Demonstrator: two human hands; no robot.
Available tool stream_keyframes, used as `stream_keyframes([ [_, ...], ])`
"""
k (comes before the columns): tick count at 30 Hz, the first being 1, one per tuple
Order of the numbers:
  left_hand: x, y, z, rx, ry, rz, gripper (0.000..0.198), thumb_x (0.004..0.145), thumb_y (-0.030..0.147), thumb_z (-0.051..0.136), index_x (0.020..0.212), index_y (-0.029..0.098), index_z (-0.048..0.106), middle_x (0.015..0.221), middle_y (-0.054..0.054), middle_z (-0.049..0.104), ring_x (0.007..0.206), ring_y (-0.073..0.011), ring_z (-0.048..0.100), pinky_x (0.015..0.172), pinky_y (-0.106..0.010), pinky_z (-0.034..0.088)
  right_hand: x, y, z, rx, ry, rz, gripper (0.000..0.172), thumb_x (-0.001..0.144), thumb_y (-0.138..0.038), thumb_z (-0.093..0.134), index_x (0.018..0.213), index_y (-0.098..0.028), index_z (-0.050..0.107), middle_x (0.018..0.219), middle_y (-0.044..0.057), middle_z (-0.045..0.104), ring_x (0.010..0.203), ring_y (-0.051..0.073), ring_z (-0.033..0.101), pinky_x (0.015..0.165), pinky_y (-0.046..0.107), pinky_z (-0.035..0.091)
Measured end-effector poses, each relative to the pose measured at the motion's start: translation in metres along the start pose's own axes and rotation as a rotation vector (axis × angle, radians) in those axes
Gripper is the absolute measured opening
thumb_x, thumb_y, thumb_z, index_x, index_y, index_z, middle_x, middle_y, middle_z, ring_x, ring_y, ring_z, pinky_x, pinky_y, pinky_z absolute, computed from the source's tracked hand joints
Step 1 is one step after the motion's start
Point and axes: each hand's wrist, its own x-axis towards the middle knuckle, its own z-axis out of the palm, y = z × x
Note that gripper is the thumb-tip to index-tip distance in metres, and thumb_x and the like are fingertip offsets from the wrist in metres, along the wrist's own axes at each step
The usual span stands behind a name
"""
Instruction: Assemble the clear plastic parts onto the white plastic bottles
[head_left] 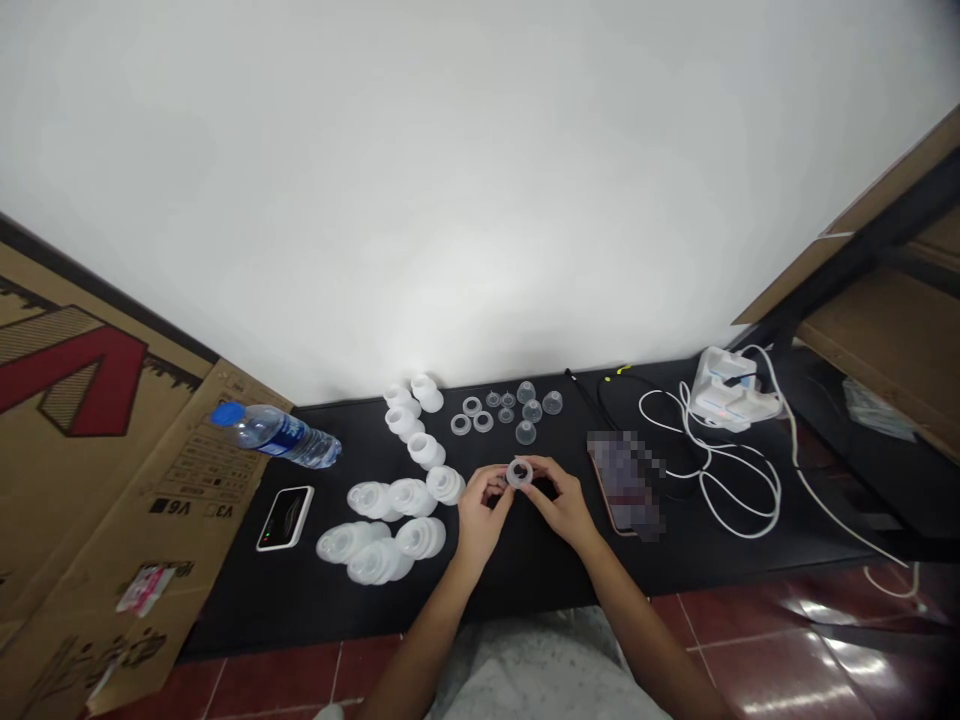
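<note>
Between my hands is a translucent bottle collar ring [519, 473] with a dark opening. My left hand [484, 500] pinches its left side, and a small clear piece partly hidden by those fingers cannot be made out. On the other side my right hand [559, 495] grips the rim with thumb and fingers. Beyond them lie three loose collar rings [472, 406], three clear silicone nipples [506, 413] and several clear domed caps [532, 411]. To the left stand several white baby bottles [427, 450], some topped with clear caps [411, 497].
A water bottle [277, 435] with a blue cap and a white device [285, 518] are at the left, beside a cardboard box [187, 480]. To the right are a phone [626, 485], white cables [739, 490] and a white power strip [731, 390] on the black table [255, 600].
</note>
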Motion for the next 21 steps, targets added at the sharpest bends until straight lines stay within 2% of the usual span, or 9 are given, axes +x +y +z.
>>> stream_keyframes([
  [4, -0.0021, -0.0022, 0.0010, -0.061, 0.015, -0.034, 0.027, 0.094, 0.031, 0.079, 0.119, 0.021, 0.073, 0.106, -0.008, 0.079, 0.087, -0.0195, 0.078, 0.077, -0.031, 0.065, 0.0023, -0.0048, 0.0005, -0.082, -0.022, -0.076, 0.037, 0.100, -0.036, 0.078, 0.136, -0.032, 0.074, 0.130, 0.010, 0.076, 0.111, 0.028, 0.074, 0.096, 0.044, 0.065],
  [8, -0.0036, -0.0030, 0.0027, -0.149, -0.014, -0.043, 0.045, 0.092, 0.025, 0.078, 0.134, 0.022, 0.064, 0.121, -0.012, 0.079, 0.101, -0.0225, 0.080, 0.084, -0.034, 0.067, 0.0043, -0.0043, 0.0017, -0.116, -0.026, -0.114, 0.030, 0.099, -0.034, 0.080, 0.128, -0.031, 0.078, 0.117, 0.010, 0.075, 0.101, 0.027, 0.072, 0.082, 0.039, 0.064],
  [12, -0.0032, -0.0018, 0.0014, -0.124, -0.079, -0.020, 0.043, 0.092, 0.022, 0.076, 0.135, 0.022, 0.068, 0.130, -0.014, 0.076, 0.109, -0.0243, 0.079, 0.093, -0.038, 0.068, 0.0045, -0.0030, 0.0024, -0.129, -0.047, -0.105, 0.034, 0.100, -0.032, 0.077, 0.133, -0.030, 0.076, 0.114, 0.009, 0.072, 0.095, 0.025, 0.071, 0.082, 0.038, 0.063],
  [18, -0.0028, -0.0065, 0.0016, -0.110, -0.030, -0.012, 0.037, 0.094, 0.026, 0.079, 0.131, 0.023, 0.072, 0.129, -0.011, 0.073, 0.109, -0.0239, 0.079, 0.092, -0.039, 0.070, 0.0046, -0.0024, 0.0012, -0.124, -0.049, -0.100, 0.037, 0.101, -0.032, 0.075, 0.137, -0.028, 0.075, 0.109, 0.008, 0.070, 0.090, 0.022, 0.069, 0.081, 0.036, 0.062],
  [21, -0.0033, -0.0067, 0.0026, -0.084, -0.015, 0.010, 0.036, 0.094, 0.028, 0.081, 0.128, 0.024, 0.074, 0.127, -0.010, 0.073, 0.106, -0.0234, 0.080, 0.090, -0.038, 0.071, 0.0048, -0.0008, 0.0013, -0.107, -0.001, -0.100, 0.031, 0.103, -0.033, 0.073, 0.133, -0.027, 0.077, 0.107, 0.008, 0.071, 0.085, 0.021, 0.068, 0.077, 0.035, 0.062],
])
